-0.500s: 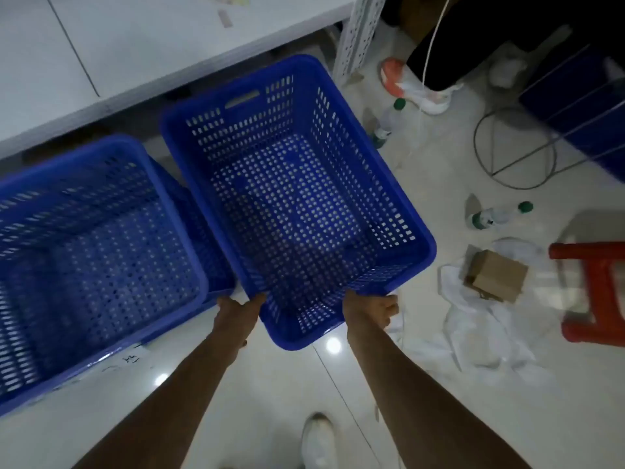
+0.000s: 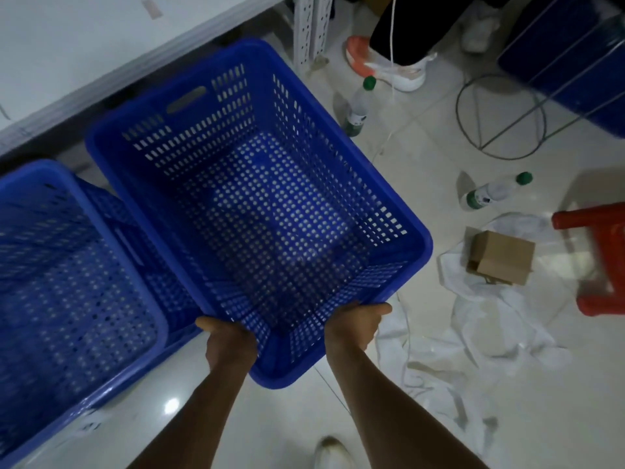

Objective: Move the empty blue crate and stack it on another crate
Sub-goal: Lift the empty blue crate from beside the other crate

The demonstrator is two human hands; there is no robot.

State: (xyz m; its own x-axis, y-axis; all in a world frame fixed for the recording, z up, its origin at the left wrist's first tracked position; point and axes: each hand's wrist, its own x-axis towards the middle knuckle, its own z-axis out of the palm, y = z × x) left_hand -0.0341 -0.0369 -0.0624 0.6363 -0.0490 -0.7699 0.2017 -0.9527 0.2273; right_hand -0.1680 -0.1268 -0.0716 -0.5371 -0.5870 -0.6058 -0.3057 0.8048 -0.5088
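Hands grip the empty blue crate [image 2: 257, 211] at its near rim, left hand [image 2: 230, 343], right hand [image 2: 355, 326]; second crate [image 2: 67, 282] lies at 9 o'clock.

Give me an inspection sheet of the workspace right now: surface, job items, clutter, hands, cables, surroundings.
Surface: pale tiled floor, glossy.
Job's things: empty blue crate held tilted; second blue crate beside it on the left, also empty.
Clutter: two green-capped bottles, cardboard box on white sheeting.
Hands: left hand and right hand each grip the held crate's near rim.
Cables: white cord hanging down to the floor; wire hoop.
Surroundings: white shelf, red stool, another person's shoe.
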